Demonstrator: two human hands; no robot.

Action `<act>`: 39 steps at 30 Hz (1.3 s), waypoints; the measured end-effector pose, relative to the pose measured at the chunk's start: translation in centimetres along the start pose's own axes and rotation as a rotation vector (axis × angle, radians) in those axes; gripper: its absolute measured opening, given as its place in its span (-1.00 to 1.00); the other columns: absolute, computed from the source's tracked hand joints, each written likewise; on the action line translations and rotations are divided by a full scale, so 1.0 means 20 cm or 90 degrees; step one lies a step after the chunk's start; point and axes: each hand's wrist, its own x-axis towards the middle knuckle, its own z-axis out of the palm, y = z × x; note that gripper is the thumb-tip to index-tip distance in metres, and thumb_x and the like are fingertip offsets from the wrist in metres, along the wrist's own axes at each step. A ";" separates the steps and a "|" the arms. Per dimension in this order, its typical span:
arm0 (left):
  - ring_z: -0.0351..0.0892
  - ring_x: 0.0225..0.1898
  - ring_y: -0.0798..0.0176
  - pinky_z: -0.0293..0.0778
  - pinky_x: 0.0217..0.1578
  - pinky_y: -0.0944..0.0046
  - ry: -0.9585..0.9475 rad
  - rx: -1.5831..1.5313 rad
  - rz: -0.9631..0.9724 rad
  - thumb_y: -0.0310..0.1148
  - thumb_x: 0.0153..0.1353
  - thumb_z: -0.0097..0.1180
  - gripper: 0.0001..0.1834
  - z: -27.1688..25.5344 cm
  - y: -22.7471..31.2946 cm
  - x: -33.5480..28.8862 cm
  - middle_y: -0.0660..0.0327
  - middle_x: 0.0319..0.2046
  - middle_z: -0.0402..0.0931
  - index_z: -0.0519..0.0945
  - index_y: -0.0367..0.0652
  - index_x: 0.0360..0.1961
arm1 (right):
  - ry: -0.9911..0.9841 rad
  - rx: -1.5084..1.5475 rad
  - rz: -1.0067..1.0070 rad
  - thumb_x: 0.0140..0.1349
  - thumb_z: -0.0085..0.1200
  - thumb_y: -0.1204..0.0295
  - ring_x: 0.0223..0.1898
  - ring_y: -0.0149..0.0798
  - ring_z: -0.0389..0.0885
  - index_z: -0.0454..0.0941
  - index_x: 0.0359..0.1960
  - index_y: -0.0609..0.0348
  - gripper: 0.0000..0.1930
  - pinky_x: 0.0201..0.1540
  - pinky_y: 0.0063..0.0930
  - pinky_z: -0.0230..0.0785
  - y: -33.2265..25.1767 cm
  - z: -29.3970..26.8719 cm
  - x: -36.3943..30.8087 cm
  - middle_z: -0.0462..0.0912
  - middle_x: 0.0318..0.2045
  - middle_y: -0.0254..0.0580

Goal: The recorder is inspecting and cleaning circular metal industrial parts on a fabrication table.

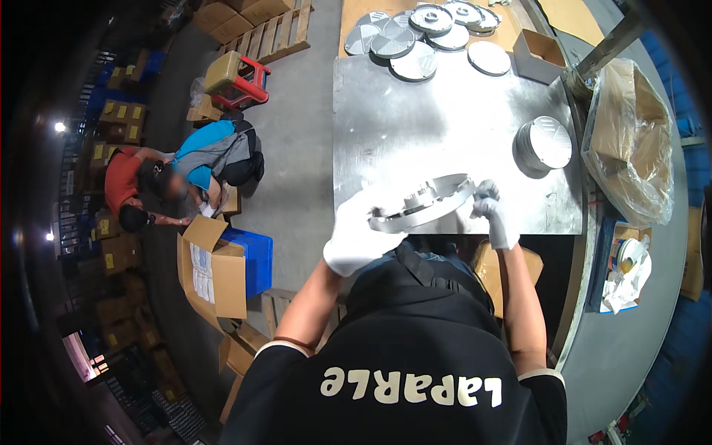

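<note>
Near frame centre, grips ring (432, 213) with left hand (360, 235), slanted lengthwise up toward adjacent right hand (495, 211), curled; cannot tell if gripping.

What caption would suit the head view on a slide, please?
Gloved left hand holding a round silvery part at a shiny table, gloved right hand close by.

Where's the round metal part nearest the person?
Head view, centre: the metal part is tilted in the left hand, by the metal table's near edge, left of the right hand.
</note>
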 end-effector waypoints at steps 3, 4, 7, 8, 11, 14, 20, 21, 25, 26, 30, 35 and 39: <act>0.47 -0.28 0.22 0.32 0.03 0.11 -0.090 -0.231 0.058 -0.69 -0.34 0.34 -0.51 -0.09 -0.06 -0.01 0.22 -0.40 0.45 0.39 -0.09 -0.37 | -0.040 -0.126 -0.036 -0.11 0.24 0.50 -0.46 -0.48 0.40 0.40 0.08 0.26 -0.40 -0.39 -0.62 0.34 -0.28 0.21 -0.14 0.39 -0.49 -0.39; 0.47 -0.28 0.22 0.32 0.03 0.11 -0.096 -0.232 0.060 -0.69 -0.34 0.34 -0.51 -0.08 -0.10 0.00 0.22 -0.40 0.45 0.39 -0.09 -0.37 | -0.085 -0.180 -0.088 -0.16 0.27 0.55 -0.41 -0.50 0.45 0.39 0.10 0.29 -0.35 -0.41 -0.63 0.34 -0.36 0.26 -0.18 0.44 -0.46 -0.37; 0.37 -0.06 0.18 0.33 0.01 0.09 -0.038 -0.533 -0.122 -0.77 -0.40 0.29 -0.38 -0.06 -0.23 0.00 0.18 -0.25 0.39 0.33 -0.07 -0.26 | -0.120 -0.198 -0.012 -0.15 0.36 0.49 -0.48 -0.55 0.39 0.56 -0.08 0.28 -0.51 -0.44 -0.61 0.27 -0.47 0.35 -0.26 0.52 -0.41 -0.38; 0.37 -0.09 0.17 0.32 0.00 0.07 -0.043 -0.597 -0.126 -0.64 -0.19 0.28 -0.55 -0.05 -0.26 0.02 0.21 -0.28 0.37 0.35 -0.07 -0.29 | -0.115 -0.195 -0.013 -0.15 0.36 0.49 -0.48 -0.55 0.39 0.56 -0.08 0.28 -0.51 -0.44 -0.61 0.27 -0.48 0.36 -0.29 0.52 -0.41 -0.38; 0.36 -0.15 0.18 0.30 0.00 0.10 -0.060 -0.811 -0.111 -0.19 0.16 0.14 -0.80 0.02 -0.38 0.06 0.30 -0.31 0.39 0.42 -0.02 -0.36 | -0.142 -0.545 -0.260 -0.06 0.29 0.35 -0.58 -0.26 0.48 0.62 -0.35 0.17 -0.76 -0.46 -0.43 0.37 -0.47 0.41 -0.31 0.52 -0.59 -0.19; 0.35 -0.18 0.19 0.29 -0.02 0.11 -0.065 -0.818 -0.159 -0.19 0.13 0.17 -0.81 0.07 -0.39 0.08 0.33 -0.33 0.40 0.46 0.00 -0.36 | -0.125 -0.578 -0.238 -0.06 0.29 0.31 -0.58 -0.21 0.50 0.62 -0.36 0.15 -0.75 -0.46 -0.42 0.38 -0.45 0.45 -0.34 0.53 -0.59 -0.17; 0.37 -0.24 0.13 0.31 -0.10 0.09 -0.006 -0.968 -0.232 -0.28 0.18 -0.08 -0.84 0.14 -0.50 0.07 0.19 -0.36 0.41 0.48 -0.08 -0.33 | -0.098 -0.498 -0.214 -0.08 0.34 0.32 -0.65 -0.42 0.35 0.62 -0.42 0.23 -0.74 -0.55 -0.51 0.24 -0.41 0.51 -0.35 0.45 -0.68 -0.26; 0.40 -0.23 0.11 0.33 -0.09 0.07 0.004 -0.950 -0.358 -0.32 0.16 -0.09 -0.83 0.15 -0.49 0.07 0.16 -0.33 0.42 0.48 -0.11 -0.28 | -0.100 -0.496 -0.177 -0.06 0.33 0.31 -0.66 -0.43 0.35 0.61 -0.45 0.23 -0.75 -0.56 -0.50 0.24 -0.42 0.50 -0.35 0.44 -0.69 -0.29; 0.56 -0.17 0.10 0.53 -0.15 0.16 -0.009 -0.786 -0.625 -0.46 0.07 -0.06 -0.65 0.16 -0.54 0.05 0.10 -0.18 0.54 0.48 -0.24 -0.07 | -0.018 -0.113 0.007 0.02 0.28 0.34 -0.77 -0.59 0.21 0.57 -0.56 0.20 -0.79 -0.73 -0.68 0.00 -0.38 0.47 -0.24 0.40 -0.72 -0.45; 0.59 -0.24 0.17 0.58 -0.26 0.24 -0.014 -0.717 -0.651 -0.44 0.13 -0.03 -0.71 0.17 -0.50 0.06 0.15 -0.23 0.57 0.50 -0.21 -0.10 | 0.018 0.018 0.196 0.07 0.25 0.33 -0.73 -0.59 0.23 0.53 -0.48 0.15 -0.81 -0.72 -0.65 0.07 -0.36 0.40 -0.18 0.32 -0.74 -0.53; 0.61 -0.35 0.30 0.57 -0.42 0.38 0.005 -0.977 -0.650 -0.33 0.25 0.01 -0.80 0.15 -0.56 0.02 0.24 -0.33 0.59 0.52 -0.16 -0.14 | 0.043 0.285 0.284 0.21 0.09 0.32 -0.79 -0.63 -0.02 0.48 -0.30 0.08 -0.86 -0.77 -0.68 -0.18 -0.24 0.25 -0.10 0.09 -0.77 -0.63; 0.57 -0.19 0.28 0.58 -0.32 0.35 0.110 -0.844 -0.604 -0.28 0.31 -0.03 -0.71 0.19 -0.46 0.05 0.17 -0.15 0.54 0.46 -0.20 -0.04 | 0.012 0.326 0.339 0.25 0.03 0.33 -0.79 -0.62 -0.07 0.44 -0.30 0.02 -0.90 -0.77 -0.68 -0.22 -0.07 0.14 -0.07 0.03 -0.76 -0.64; 0.50 0.00 0.17 0.54 -0.08 0.24 0.072 -0.716 -0.514 -0.29 0.32 -0.07 -0.57 0.15 -0.57 0.02 0.05 0.01 0.46 0.35 -0.31 0.13 | 0.007 0.265 0.334 0.21 0.07 0.34 -0.79 -0.61 -0.03 0.45 -0.33 0.06 -0.88 -0.76 -0.67 -0.18 -0.04 0.13 -0.09 0.08 -0.76 -0.62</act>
